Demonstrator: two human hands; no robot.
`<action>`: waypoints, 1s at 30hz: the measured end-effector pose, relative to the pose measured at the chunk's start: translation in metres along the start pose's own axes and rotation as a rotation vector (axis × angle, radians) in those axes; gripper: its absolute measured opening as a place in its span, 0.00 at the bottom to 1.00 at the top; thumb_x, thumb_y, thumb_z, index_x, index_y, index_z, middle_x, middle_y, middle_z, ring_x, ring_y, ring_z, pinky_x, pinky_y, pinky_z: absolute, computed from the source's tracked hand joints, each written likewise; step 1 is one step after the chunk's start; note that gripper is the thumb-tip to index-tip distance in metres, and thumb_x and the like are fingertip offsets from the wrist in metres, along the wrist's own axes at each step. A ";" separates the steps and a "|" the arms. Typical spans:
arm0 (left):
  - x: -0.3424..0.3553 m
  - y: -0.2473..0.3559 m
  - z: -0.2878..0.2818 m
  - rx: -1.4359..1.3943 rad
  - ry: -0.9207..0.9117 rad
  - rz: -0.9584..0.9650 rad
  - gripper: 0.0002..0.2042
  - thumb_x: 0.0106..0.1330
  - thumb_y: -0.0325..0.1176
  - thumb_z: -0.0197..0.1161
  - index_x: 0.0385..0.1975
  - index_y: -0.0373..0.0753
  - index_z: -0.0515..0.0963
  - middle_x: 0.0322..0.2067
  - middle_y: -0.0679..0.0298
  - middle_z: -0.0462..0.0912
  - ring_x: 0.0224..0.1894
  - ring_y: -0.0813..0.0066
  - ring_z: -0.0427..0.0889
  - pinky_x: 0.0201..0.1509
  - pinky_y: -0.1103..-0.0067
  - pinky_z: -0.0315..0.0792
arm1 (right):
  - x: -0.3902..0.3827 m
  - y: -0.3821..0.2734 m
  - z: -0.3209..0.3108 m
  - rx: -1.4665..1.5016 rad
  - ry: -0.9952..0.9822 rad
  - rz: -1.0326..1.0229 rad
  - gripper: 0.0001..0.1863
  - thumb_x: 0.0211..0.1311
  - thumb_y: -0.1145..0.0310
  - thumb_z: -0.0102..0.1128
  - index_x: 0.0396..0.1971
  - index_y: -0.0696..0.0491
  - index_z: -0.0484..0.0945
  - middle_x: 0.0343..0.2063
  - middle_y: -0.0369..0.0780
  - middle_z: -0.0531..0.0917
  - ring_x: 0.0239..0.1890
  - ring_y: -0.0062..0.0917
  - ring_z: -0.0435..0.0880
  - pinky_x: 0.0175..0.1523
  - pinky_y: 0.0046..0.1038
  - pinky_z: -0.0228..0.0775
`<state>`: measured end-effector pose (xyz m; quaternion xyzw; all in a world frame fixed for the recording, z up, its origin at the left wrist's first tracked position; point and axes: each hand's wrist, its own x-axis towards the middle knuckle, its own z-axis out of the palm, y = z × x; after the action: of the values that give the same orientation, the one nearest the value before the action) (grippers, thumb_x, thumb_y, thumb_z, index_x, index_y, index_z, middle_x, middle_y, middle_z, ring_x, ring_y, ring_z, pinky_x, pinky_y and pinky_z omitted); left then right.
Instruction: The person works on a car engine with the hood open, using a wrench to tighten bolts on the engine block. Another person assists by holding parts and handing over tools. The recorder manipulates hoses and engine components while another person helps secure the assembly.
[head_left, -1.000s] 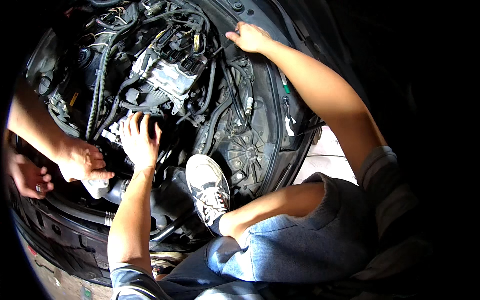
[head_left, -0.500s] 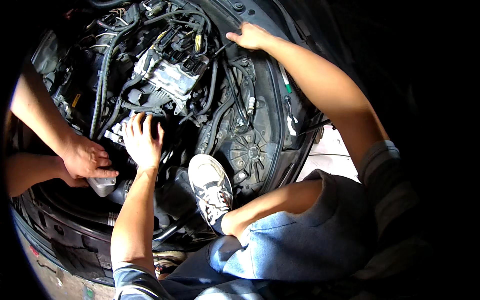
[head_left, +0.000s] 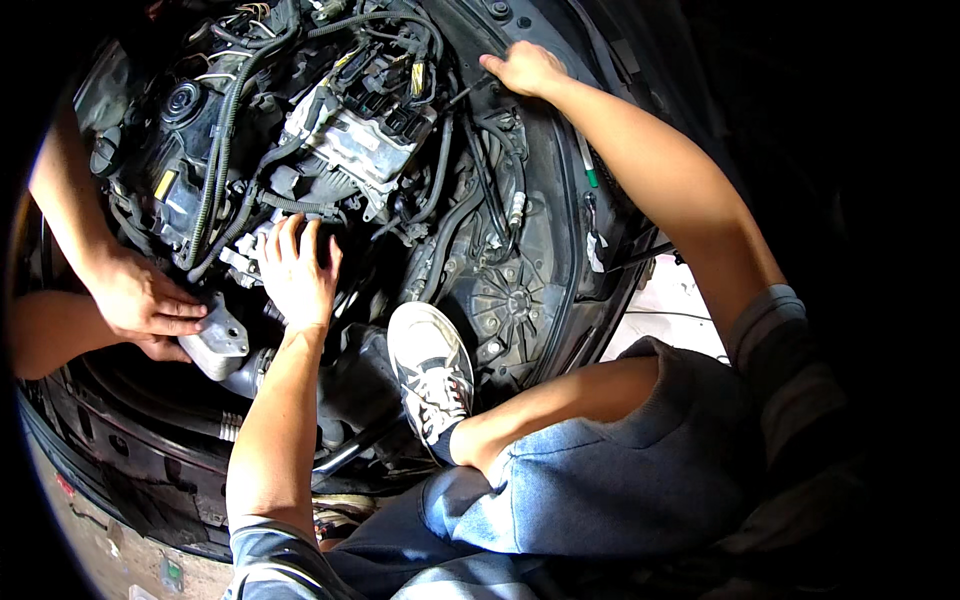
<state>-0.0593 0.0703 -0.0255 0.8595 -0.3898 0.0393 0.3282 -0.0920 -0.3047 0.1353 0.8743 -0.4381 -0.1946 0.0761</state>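
My left hand (head_left: 300, 272) reaches into the engine bay, palm down, with bent fingers and the thumb apart. Its fingertips rest near pale connectors (head_left: 241, 262) and a ribbed hose (head_left: 292, 204); what lies under them is hidden. Far to the right, my right hand (head_left: 524, 70) leans on the dark inner fender (head_left: 478, 40), thumb stretched out to the left and nothing visible in its grasp. At the left, another person's hands (head_left: 145, 300) hold a silver block-shaped metal part (head_left: 218, 345) with a bolt-holed flange, close beside my left forearm.
A silver-grey control unit (head_left: 360, 150) with dark plugs sits on the engine among hoses and wiring. My shoe (head_left: 430, 362) stands in the bay, beside a ribbed round strut mount (head_left: 518, 303). The dark front body edge (head_left: 150, 480) runs along the lower left.
The other person's hands have shifted up and left on the silver part, and more of it shows. The whole view has moved slightly; my hands keep about the same places on the car.
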 end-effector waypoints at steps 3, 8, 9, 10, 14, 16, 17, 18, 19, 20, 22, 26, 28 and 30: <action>0.000 -0.001 0.001 0.002 0.010 0.005 0.16 0.55 0.37 0.68 0.43 0.43 0.78 0.49 0.62 0.75 0.56 0.62 0.72 0.67 0.63 0.59 | 0.006 0.000 -0.006 0.107 -0.182 0.156 0.35 0.62 0.37 0.50 0.46 0.58 0.80 0.46 0.50 0.82 0.50 0.41 0.81 0.56 0.39 0.69; -0.001 -0.002 0.001 -0.008 -0.007 -0.007 0.16 0.55 0.38 0.67 0.43 0.44 0.78 0.49 0.63 0.75 0.58 0.63 0.70 0.68 0.61 0.58 | -0.009 0.012 -0.008 -0.217 0.070 -0.654 0.31 0.58 0.39 0.57 0.41 0.55 0.81 0.46 0.49 0.81 0.48 0.45 0.81 0.53 0.42 0.72; 0.000 -0.001 0.001 -0.010 -0.004 -0.008 0.16 0.55 0.38 0.68 0.43 0.44 0.78 0.49 0.63 0.75 0.57 0.63 0.71 0.67 0.61 0.58 | -0.008 0.012 -0.007 -0.182 0.073 -0.525 0.30 0.58 0.40 0.58 0.38 0.57 0.81 0.45 0.50 0.82 0.47 0.45 0.82 0.52 0.41 0.72; 0.001 0.000 0.000 -0.011 -0.002 -0.007 0.16 0.55 0.38 0.68 0.43 0.44 0.78 0.49 0.63 0.76 0.57 0.63 0.71 0.67 0.62 0.59 | -0.006 0.012 -0.003 -0.148 0.077 -0.396 0.30 0.58 0.41 0.59 0.36 0.58 0.81 0.43 0.50 0.82 0.46 0.44 0.82 0.51 0.41 0.73; 0.002 0.001 0.001 -0.008 0.012 0.001 0.16 0.55 0.37 0.68 0.43 0.43 0.78 0.49 0.63 0.76 0.56 0.63 0.72 0.67 0.63 0.60 | 0.014 0.012 0.003 0.267 -0.270 0.194 0.34 0.57 0.39 0.59 0.30 0.63 0.80 0.35 0.51 0.84 0.43 0.42 0.83 0.47 0.40 0.74; 0.000 -0.001 0.000 -0.019 0.012 0.012 0.16 0.54 0.37 0.68 0.43 0.43 0.78 0.49 0.62 0.76 0.56 0.62 0.72 0.67 0.64 0.60 | 0.006 0.009 0.001 0.033 -0.128 -0.097 0.33 0.59 0.38 0.57 0.29 0.61 0.80 0.35 0.51 0.83 0.41 0.43 0.83 0.46 0.39 0.74; 0.001 -0.002 -0.001 -0.016 0.017 0.014 0.16 0.54 0.37 0.68 0.43 0.43 0.78 0.49 0.62 0.76 0.56 0.62 0.72 0.67 0.64 0.60 | 0.000 0.010 0.001 -0.158 0.044 -0.368 0.32 0.60 0.39 0.57 0.29 0.60 0.80 0.35 0.51 0.83 0.40 0.43 0.83 0.44 0.38 0.75; 0.002 -0.001 -0.002 -0.018 0.020 0.018 0.16 0.54 0.37 0.68 0.43 0.43 0.78 0.49 0.62 0.76 0.56 0.62 0.72 0.66 0.64 0.60 | -0.007 0.013 -0.004 -0.263 0.317 -0.826 0.28 0.61 0.42 0.56 0.30 0.58 0.78 0.33 0.47 0.83 0.36 0.42 0.83 0.42 0.40 0.75; 0.003 0.000 -0.002 -0.021 0.024 0.022 0.16 0.54 0.36 0.68 0.43 0.43 0.78 0.49 0.62 0.76 0.55 0.62 0.72 0.66 0.64 0.60 | -0.005 0.013 -0.016 -0.397 0.113 -0.996 0.26 0.63 0.44 0.53 0.42 0.55 0.80 0.42 0.46 0.83 0.42 0.42 0.83 0.48 0.41 0.74; 0.001 0.000 0.000 -0.014 0.010 0.006 0.16 0.54 0.36 0.68 0.43 0.43 0.78 0.48 0.63 0.76 0.56 0.62 0.72 0.66 0.64 0.60 | -0.007 0.008 -0.018 -0.445 0.029 -0.949 0.25 0.63 0.45 0.55 0.40 0.55 0.81 0.42 0.46 0.83 0.42 0.43 0.83 0.48 0.40 0.74; 0.001 -0.001 0.003 0.010 -0.001 0.001 0.16 0.55 0.39 0.67 0.43 0.45 0.78 0.50 0.63 0.75 0.57 0.64 0.71 0.67 0.61 0.58 | -0.010 -0.001 -0.014 -0.324 -0.007 -0.668 0.22 0.61 0.49 0.58 0.36 0.55 0.82 0.39 0.46 0.84 0.40 0.43 0.83 0.46 0.39 0.75; 0.001 0.002 0.001 0.008 0.022 0.013 0.16 0.54 0.37 0.68 0.43 0.44 0.78 0.49 0.62 0.75 0.56 0.62 0.72 0.66 0.64 0.60 | 0.004 -0.006 -0.007 0.299 -0.278 0.163 0.30 0.61 0.43 0.54 0.34 0.61 0.82 0.35 0.50 0.85 0.42 0.41 0.85 0.49 0.40 0.74; 0.000 0.000 0.002 0.001 0.009 0.007 0.16 0.55 0.38 0.68 0.43 0.44 0.78 0.49 0.63 0.75 0.57 0.63 0.71 0.67 0.62 0.58 | 0.005 -0.005 0.004 -0.037 0.006 -0.119 0.35 0.59 0.37 0.55 0.36 0.61 0.81 0.40 0.52 0.83 0.43 0.40 0.84 0.48 0.37 0.75; 0.001 -0.001 0.002 -0.008 -0.008 -0.005 0.16 0.55 0.39 0.68 0.43 0.45 0.78 0.50 0.64 0.75 0.58 0.64 0.71 0.68 0.61 0.58 | 0.006 0.008 -0.010 -0.325 0.015 -0.744 0.28 0.62 0.43 0.54 0.29 0.58 0.78 0.32 0.49 0.83 0.38 0.42 0.84 0.42 0.37 0.75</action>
<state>-0.0589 0.0693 -0.0268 0.8593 -0.3893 0.0336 0.3300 -0.0905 -0.3143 0.1451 0.9511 -0.0548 -0.2691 0.1411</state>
